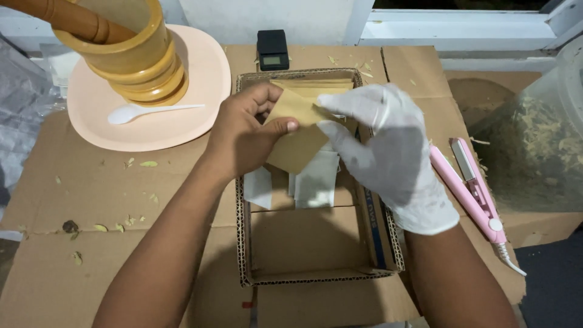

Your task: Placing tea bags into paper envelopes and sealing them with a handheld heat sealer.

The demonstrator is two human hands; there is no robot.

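Observation:
My bare left hand (246,136) and my white-gloved right hand (385,146) together hold a small brown paper pouch (297,130) above a shallow cardboard box (316,276). The left thumb and fingers pinch the pouch's left side. The gloved fingers grip its upper right corner. Inside the box, beneath the pouch, lie several white sachets (316,182), and a stack of brown pouches (313,85) rests at the far end.
A wooden mortar with pestle (130,51) and a white plastic spoon (146,111) sit on a peach plate (200,67) at far left. A small black scale (272,50) stands behind the box. A pink heat sealer (477,191) and a clear tub of dried herbs (534,146) are at right.

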